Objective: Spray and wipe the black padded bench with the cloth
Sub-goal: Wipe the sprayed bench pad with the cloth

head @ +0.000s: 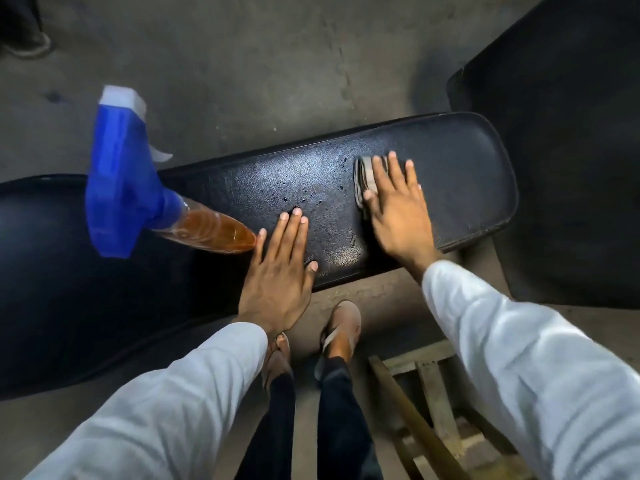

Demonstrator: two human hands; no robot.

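Note:
The black padded bench (457,168) runs across the middle of the head view, its surface shiny with droplets near the centre. My right hand (394,206) lies flat on a folded grey cloth (364,180), pressing it onto the bench's right half. My left hand (280,271) rests flat on the bench's near edge, fingers spread, holding nothing. A spray bottle (138,188) with a blue trigger head and orange liquid stands on the bench just left of my left hand, and my little finger touches its base.
Another black padded piece (69,289) lies to the left, and a large black pad (571,150) stands at the right. A wooden frame (433,393) sits on the concrete floor (242,64) by my sandalled feet (341,327). Someone's shoe (27,43) shows at top left.

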